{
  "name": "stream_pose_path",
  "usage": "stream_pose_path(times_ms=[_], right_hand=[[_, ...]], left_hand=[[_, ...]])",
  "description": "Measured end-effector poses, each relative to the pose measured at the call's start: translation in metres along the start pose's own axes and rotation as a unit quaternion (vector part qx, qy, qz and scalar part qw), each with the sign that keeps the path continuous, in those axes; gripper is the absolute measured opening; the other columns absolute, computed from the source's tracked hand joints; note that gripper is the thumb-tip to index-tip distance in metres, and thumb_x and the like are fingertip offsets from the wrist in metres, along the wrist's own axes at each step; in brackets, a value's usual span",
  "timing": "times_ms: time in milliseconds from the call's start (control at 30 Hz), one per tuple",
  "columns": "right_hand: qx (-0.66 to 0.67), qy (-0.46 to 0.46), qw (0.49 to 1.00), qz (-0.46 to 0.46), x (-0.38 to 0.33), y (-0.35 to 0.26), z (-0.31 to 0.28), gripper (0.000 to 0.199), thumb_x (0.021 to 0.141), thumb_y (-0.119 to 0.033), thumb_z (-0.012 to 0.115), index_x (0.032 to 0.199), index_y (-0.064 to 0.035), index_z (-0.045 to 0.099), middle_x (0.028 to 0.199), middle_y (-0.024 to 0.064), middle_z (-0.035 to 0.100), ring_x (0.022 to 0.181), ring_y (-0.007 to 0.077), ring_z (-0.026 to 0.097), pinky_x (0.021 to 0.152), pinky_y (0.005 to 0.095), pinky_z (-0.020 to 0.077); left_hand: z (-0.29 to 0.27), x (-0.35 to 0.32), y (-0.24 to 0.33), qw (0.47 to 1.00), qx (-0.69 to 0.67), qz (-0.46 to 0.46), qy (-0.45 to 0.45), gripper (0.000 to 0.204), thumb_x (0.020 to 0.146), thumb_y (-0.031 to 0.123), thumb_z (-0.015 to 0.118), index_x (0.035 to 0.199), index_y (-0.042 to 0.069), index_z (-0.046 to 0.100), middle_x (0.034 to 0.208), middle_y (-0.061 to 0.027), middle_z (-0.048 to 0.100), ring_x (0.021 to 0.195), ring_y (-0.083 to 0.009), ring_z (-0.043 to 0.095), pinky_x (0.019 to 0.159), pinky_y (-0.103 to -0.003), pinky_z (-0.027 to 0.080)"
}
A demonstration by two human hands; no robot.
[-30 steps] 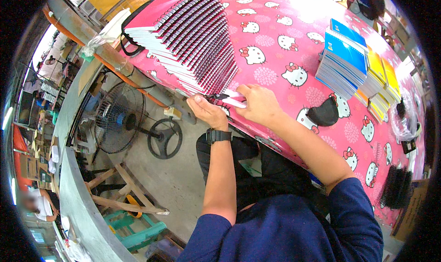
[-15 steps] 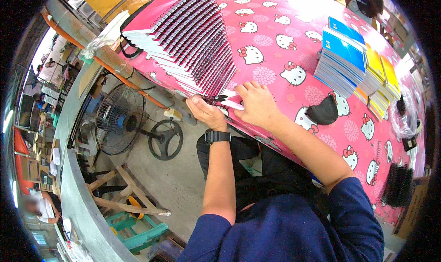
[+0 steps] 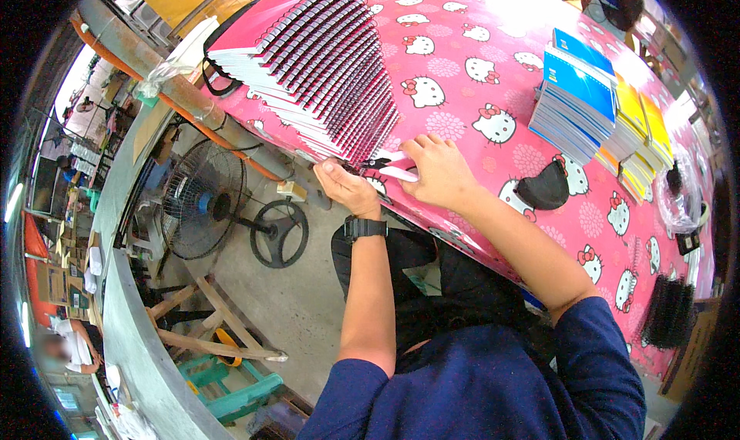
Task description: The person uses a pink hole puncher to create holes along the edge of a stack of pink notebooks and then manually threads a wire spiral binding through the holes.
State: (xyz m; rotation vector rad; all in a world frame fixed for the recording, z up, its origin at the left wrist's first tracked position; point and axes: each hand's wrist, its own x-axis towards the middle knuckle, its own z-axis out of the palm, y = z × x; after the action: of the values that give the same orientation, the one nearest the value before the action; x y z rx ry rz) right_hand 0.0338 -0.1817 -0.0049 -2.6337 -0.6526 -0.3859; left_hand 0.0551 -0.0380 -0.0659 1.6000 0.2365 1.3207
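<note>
**At the near end of the notebook row, both hands on a small tool**

At the centre of the frame, the left hand (image 3: pixel 348 187) pinches the lowest corner of the fanned row of spiral notebooks (image 3: pixel 324 77), fingers closed on the end of a black wire binding. Just right of it, the right hand (image 3: pixel 438 170) is closed around a white-handled cutter (image 3: pixel 391 167), its dark tip touching that binding end. The row runs from centre to upper left across a pink cartoon-cat tablecloth (image 3: pixel 462 77). I judge the step to be trimming or crimping the wire end; the next move calls for a steady squeeze while the left hand holds the corner firm. Stacks of blue and yellow books (image 3: pixel 597 104) sit at the upper right.
</note>
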Motion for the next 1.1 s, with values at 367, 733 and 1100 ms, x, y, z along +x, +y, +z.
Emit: stream_pose_path(times_ms=[367, 733, 1100], right_hand=[[-0.025, 0.003, 1.0, -0.008, -0.004, -0.002, 0.006, 0.045, 0.065, -0.03, 0.067, 0.101, -0.0056, 0.057, 0.091, 0.0114, 0.057, 0.095, 0.0279, 0.054, 0.08, 0.0406, 0.0427], [-0.022, 0.015, 0.999, -0.019, -0.002, -0.003, 0.005, 0.043, 0.062, -0.028, 0.067, 0.097, -0.0053, 0.056, 0.089, 0.0112, 0.055, 0.094, 0.0273, 0.054, 0.078, 0.0411, 0.0429], [0.061, -0.177, 0.979, 0.081, 0.006, -0.005, -0.001, 0.036, 0.066, -0.029, 0.066, 0.093, -0.0054, 0.06, 0.079, 0.0104, 0.06, 0.084, 0.0291, 0.059, 0.077, 0.0397, 0.0465]], left_hand=[[0.0, -0.001, -0.004, 1.0, -0.017, 0.007, -0.008, 0.046, 0.099, 0.032, 0.028, 0.075, -0.005, 0.041, 0.07, -0.0168, 0.04, 0.065, -0.0297, 0.039, 0.063, -0.04, 0.035], [0.001, 0.0, -0.007, 0.999, -0.04, -0.017, 0.0, 0.046, 0.099, 0.032, 0.03, 0.075, -0.005, 0.041, 0.07, -0.0152, 0.041, 0.065, -0.0275, 0.04, 0.064, -0.039, 0.036], [0.001, 0.002, -0.006, 1.0, -0.012, -0.008, 0.0, 0.043, 0.098, 0.028, 0.031, 0.074, -0.006, 0.041, 0.069, -0.0174, 0.043, 0.064, -0.0278, 0.039, 0.062, -0.04, 0.034]])
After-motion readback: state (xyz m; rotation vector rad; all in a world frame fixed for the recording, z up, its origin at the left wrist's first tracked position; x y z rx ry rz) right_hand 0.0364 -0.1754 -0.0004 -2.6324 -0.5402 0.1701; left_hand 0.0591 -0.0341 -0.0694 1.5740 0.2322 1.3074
